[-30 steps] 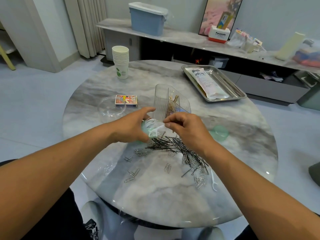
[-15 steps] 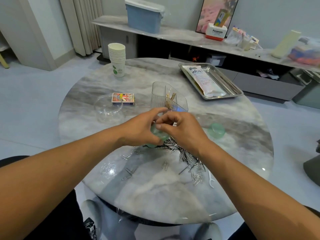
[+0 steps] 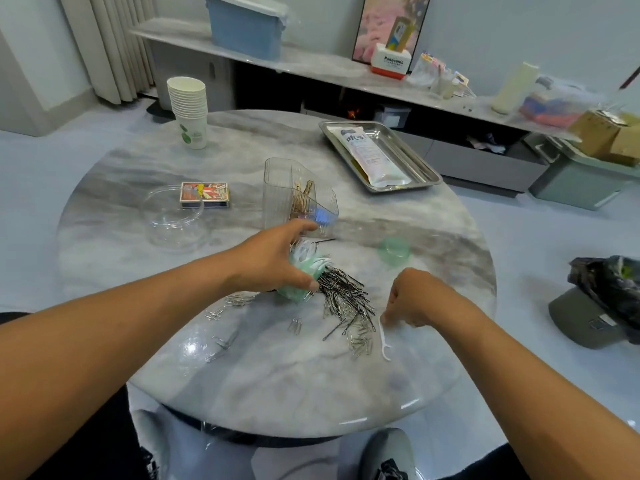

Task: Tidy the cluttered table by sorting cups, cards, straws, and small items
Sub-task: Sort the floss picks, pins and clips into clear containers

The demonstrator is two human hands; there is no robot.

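My left hand (image 3: 273, 258) grips a small green container (image 3: 298, 289) tipped on its side, with white floss picks (image 3: 310, 256) sticking out of its mouth. A pile of black hairpins (image 3: 343, 292) lies just right of it, with silver paper clips (image 3: 362, 341) scattered around. My right hand (image 3: 412, 299) reaches down to the table's right side, its fingertips pinching the top of a single white floss pick (image 3: 384, 341) that lies on the marble table (image 3: 277, 386). The green lid (image 3: 393, 250) rests beyond my right hand.
A clear ribbed organiser (image 3: 294, 195) with brown pins stands behind my left hand. A card box (image 3: 204, 195), a clear round dish (image 3: 173, 216) and stacked paper cups (image 3: 188, 112) sit at left; a steel tray (image 3: 412, 161) holding a packet sits at back right.
My right hand left the green container and swung right and down to the lone floss pick. My left hand kept hold of the container.
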